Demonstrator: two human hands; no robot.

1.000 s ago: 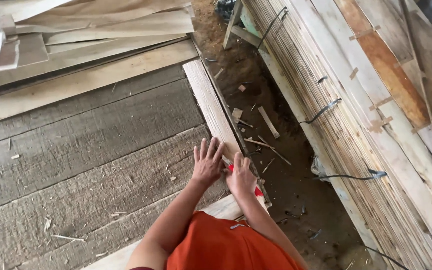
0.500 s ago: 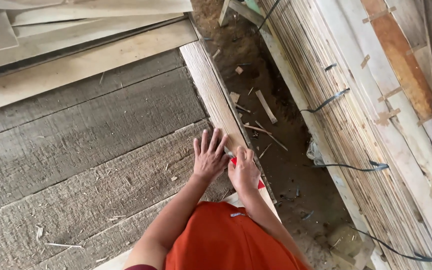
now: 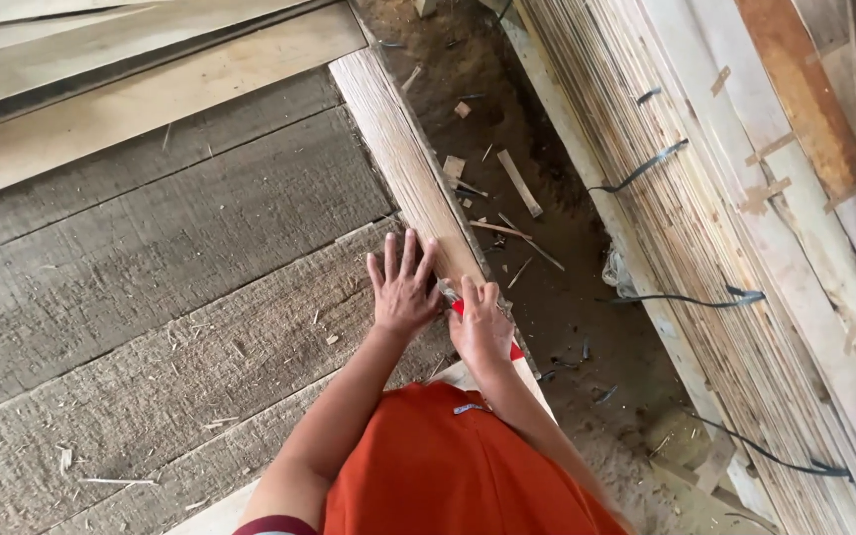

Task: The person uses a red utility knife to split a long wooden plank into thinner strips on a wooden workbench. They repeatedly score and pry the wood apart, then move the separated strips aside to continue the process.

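Both hands rest on the pale plank (image 3: 403,159), whose long axis runs away from the person; left hand (image 3: 403,292) lies flat, fingers spread, right hand (image 3: 481,327) just beside it, fingers curled over a red tool (image 3: 514,351)

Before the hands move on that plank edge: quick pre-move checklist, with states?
1. Left hand flat, fingers spread, on the grey floorboard beside the pale plank: ok.
2. Right hand on the plank's edge, over a red object: ok.
3. What the red object is, and whether it is gripped: cannot tell.
4. Plank lying flat along the floor edge: ok.
5. Dirt strip beside the plank free of debris: not ok, wood offcuts lie there.
6. Black straps on the stacked slats clear of the hands: ok.
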